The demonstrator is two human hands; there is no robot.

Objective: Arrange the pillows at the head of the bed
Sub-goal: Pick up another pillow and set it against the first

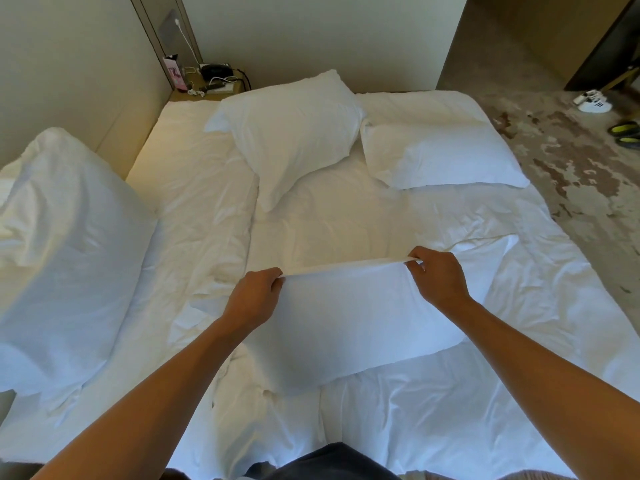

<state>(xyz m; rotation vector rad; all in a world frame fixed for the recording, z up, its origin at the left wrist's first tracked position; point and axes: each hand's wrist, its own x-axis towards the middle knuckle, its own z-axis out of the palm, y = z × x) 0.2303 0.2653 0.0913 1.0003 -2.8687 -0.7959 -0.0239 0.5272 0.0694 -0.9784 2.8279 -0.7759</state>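
Note:
A white pillow lies on the bed in front of me. My left hand pinches its far left corner and my right hand pinches its far right corner, lifting that far edge off the sheet. Two more white pillows rest near the far end of the bed: one at the middle, turned at an angle, and one to its right, lying flat. A fourth white pillow leans against the wall at the left side. The bed has a wrinkled white sheet.
A nightstand with a phone, cables and a small box stands in the far left corner. The wall runs along the bed's left side. Patterned carpet lies to the right, with shoes and a white object on it.

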